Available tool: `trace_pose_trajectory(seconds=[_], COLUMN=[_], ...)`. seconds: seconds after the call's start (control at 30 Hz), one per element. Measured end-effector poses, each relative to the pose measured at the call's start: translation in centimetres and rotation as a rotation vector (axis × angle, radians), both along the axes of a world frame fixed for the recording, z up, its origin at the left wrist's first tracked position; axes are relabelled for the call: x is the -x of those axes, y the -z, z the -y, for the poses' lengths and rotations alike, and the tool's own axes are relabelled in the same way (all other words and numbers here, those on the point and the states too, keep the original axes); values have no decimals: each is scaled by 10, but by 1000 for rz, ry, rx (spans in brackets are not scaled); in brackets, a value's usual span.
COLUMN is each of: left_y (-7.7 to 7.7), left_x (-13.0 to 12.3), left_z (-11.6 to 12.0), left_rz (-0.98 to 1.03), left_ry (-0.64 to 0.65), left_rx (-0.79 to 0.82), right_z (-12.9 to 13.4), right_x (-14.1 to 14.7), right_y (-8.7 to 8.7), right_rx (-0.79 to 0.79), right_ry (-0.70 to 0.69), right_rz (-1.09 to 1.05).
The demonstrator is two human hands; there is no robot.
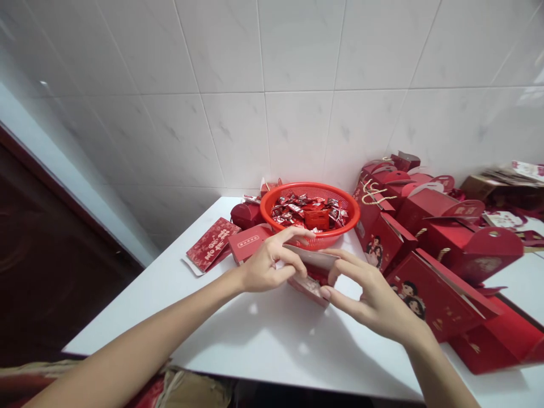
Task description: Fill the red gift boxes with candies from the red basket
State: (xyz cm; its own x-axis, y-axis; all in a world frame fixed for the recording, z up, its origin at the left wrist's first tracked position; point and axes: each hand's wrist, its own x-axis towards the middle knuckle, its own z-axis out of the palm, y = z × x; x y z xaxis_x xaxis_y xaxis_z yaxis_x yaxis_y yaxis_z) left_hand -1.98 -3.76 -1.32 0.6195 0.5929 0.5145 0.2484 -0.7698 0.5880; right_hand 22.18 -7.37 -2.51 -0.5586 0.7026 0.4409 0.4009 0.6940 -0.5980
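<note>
Between my hands a small red gift box stands on the white table with its top open and a pale inner flap raised at the back. My left hand has its fingers bent over the left side of the box, closed on its edge. The thumb and fingers of my right hand pinch the right-hand wall and flap. Something red shows inside the box, too shaded to name. Just behind it, a red plastic basket holds many red-wrapped sweets.
Left of the basket lie a flat red printed carton and a red box. Several red gift boxes crowd the right side, some with rope handles. A tiled wall borders the white table at the back.
</note>
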Motion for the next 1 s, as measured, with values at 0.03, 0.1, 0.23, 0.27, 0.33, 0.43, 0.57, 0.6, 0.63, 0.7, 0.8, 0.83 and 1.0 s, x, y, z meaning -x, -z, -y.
trace_pose_trajectory(seconds=[0.03,0.1,0.23,0.27,0.33,0.43,0.57,0.6,0.63,0.7,0.8,0.83,1.0], left_y=[-1,-5,-10,-11,-11,-9,-7,-6,-6,-5,-3,-3,-12], left_x=[1,2,1,0,0,3,6,6,5,4,2,2,5], left_z=[0,1,5,6,5,0,-9,-10,-11,-12,-14,-14,-10], left_rz=[-56,-158,-253,-241,-172,-39,40,53,64,71,73,79,210], left_ry=[-4,-13,-136,-170,-185,-190,-229,-216,-209,-248,-363,-381,-252], left_rx=[1,-13,-8,24,89,160,341,367,380,387,440,459,397], right_z=[1,1,-4,-5,-6,-5,-11,-15,-19,-26,-31,-31,-22], right_x=[0,-1,-1,-1,1,2,1,2,4,8,14,16,15], right_y=[-2,-5,-5,-4,-4,-2,3,4,6,9,9,8,7], right_rx=[9,-1,-41,-37,-26,-22,51,79,103,121,107,105,-56], right_ry=[-14,1,242,285,274,153,131,143,164,219,272,262,257], right_rz=[1,31,101,107,91,33,38,32,16,-38,-138,-169,-346])
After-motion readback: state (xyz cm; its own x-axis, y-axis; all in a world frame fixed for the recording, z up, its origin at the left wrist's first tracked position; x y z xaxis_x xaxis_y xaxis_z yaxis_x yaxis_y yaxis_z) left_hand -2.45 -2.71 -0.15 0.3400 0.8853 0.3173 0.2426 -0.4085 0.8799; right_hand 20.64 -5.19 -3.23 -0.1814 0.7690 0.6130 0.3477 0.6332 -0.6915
